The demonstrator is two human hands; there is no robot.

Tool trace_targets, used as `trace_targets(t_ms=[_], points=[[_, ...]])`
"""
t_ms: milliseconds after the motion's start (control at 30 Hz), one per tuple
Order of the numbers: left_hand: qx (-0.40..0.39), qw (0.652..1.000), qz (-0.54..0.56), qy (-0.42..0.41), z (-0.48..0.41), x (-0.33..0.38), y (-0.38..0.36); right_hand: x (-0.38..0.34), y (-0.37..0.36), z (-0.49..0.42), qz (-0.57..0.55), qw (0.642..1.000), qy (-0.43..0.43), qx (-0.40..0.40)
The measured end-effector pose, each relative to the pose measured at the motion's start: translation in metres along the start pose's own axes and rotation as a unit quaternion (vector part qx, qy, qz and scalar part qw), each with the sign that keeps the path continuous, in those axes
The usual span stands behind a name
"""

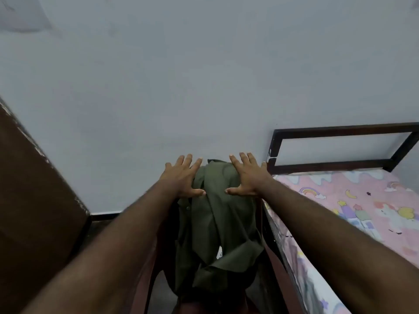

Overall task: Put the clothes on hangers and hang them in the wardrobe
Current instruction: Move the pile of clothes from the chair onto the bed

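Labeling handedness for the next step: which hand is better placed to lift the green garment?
Roughly even, slight edge to the right hand: its fingers lie spread flat on the green garment, while the left hand sits at its left edge, partly off the cloth. No hanger is in view.

Probably a bedroom — bed [353, 200]

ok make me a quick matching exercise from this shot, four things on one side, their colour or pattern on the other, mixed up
Things:
1. shirt
2. bed sheet
3. bed frame
4. wall

Colour or pattern:
a. pale grey, plain
b. olive green
c. pink with rainbows and cartoon figures
d. dark brown or black

Pairs: 1-b, 2-c, 3-d, 4-a
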State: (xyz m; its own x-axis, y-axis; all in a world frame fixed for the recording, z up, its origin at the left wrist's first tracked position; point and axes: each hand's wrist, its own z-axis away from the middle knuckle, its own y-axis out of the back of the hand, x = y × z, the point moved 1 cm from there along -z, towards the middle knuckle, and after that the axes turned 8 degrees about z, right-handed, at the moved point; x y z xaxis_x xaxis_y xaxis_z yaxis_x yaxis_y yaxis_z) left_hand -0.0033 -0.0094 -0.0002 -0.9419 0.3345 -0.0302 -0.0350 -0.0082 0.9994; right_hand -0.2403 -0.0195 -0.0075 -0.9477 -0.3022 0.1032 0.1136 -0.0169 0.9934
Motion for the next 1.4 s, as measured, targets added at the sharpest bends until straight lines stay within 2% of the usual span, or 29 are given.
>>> trace_targets(t_ms=[233, 333, 500, 767, 967, 1067, 1133, 1233, 1400], points=[[-0.074, 0.996, 0.045, 0.023, -0.043, -0.017, -0.05, 0.005, -0.038, -0.048, -0.011, 0.996, -0.009, -0.083], [-0.103, 0.992, 0.058, 0.038, -0.055, -0.021, -0.065, 0.008, -0.051, -0.062, -0.051, 0.993, -0.018, -0.106], [-0.165, 0.979, 0.113, 0.049, -0.068, -0.01, -0.08, -0.013, -0.066, -0.078, -0.083, 0.988, 0.025, -0.129], [-0.1, 0.989, 0.065, 0.087, -0.059, 0.012, -0.097, -0.015, -0.078, -0.076, -0.017, 0.993, 0.059, -0.106], [-0.118, 0.982, 0.096, 0.115, -0.057, -0.002, -0.094, 0.004, -0.082, -0.071, -0.037, 0.994, 0.075, -0.07], [-0.148, 0.968, 0.151, 0.137, -0.057, -0.01, -0.094, 0.016, -0.089, -0.067, -0.078, 0.995, 0.019, -0.064], [-0.148, 0.966, 0.167, 0.133, -0.059, -0.013, -0.095, 0.015, -0.094, -0.068, -0.109, 0.991, 0.001, -0.075], [-0.13, 0.971, 0.166, 0.109, -0.058, -0.01, -0.102, 0.005, -0.098, -0.07, -0.14, 0.987, 0.035, -0.066], [-0.086, 0.978, 0.174, 0.082, -0.058, -0.001, -0.105, -0.014, -0.098, -0.071, -0.073, 0.993, 0.088, -0.007]])
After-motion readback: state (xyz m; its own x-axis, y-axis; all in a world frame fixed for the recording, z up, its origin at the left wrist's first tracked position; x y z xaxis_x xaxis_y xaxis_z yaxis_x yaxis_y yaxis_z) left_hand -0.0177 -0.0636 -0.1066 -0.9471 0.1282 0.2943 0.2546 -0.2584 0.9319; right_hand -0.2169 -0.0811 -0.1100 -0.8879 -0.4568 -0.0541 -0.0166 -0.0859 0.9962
